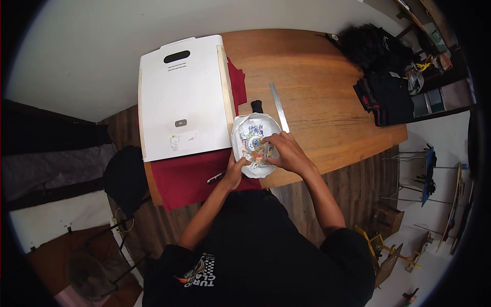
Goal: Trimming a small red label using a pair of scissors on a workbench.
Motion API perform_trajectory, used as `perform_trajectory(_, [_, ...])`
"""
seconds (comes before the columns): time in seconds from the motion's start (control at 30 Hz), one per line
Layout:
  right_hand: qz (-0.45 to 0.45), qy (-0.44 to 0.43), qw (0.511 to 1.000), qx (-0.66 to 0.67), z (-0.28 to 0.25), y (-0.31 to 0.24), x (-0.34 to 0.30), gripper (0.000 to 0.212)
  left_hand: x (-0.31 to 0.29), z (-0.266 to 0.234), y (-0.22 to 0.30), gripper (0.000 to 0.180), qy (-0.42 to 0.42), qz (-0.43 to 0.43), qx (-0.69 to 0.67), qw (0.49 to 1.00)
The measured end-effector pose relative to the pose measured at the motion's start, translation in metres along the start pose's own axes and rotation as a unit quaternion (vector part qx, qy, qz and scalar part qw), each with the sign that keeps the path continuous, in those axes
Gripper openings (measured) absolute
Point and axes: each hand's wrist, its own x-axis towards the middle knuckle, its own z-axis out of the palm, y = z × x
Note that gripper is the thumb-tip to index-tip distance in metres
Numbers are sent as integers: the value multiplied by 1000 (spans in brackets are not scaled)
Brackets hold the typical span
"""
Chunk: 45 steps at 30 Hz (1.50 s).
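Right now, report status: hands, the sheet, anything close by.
Left hand and right hand both on white printed sheet. Sheet at wooden table near edge. Metal ruler beside it, red cloth left.

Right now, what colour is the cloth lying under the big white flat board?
Dark red cloth, clearest in the head view.

Person, seen from above: black short-sleeved T-shirt, sleeves ending above the elbow, forearms bare. Small multicoloured printed emblem with pale lettering on the shirt's left chest. Left hand (234,173) and right hand (287,152) bare; no gloves, watch or rings discernible.
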Motion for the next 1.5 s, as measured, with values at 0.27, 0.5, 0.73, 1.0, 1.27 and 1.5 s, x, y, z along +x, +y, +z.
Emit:
perform_trajectory(0.27, [45,33,998,-30,-6,-9,10,57,4,-4,1,68,0,5,0,1000])
perform_trajectory(0.5, [-18,-13,994,-103,5,-8,12,71,0,-1,2,67,5,-23,-4,1000])
perform_trajectory(0.73, [-4,7,998,-59,16,-6,11,78,1,-8,-8,66,0,3,23,1000])
perform_trajectory(1.0, [6,6,999,-37,15,-5,8,69,-1,-8,-7,65,7,4,21,1000])
perform_trajectory(1.27, [-36,58,998,-14,16,1,1,47,1,-8,-4,64,16,-15,-6,1000])
perform_trajectory(1.5, [78,-25,995,63,11,-1,7,49,6,-19,-11,67,-1,7,31,999])
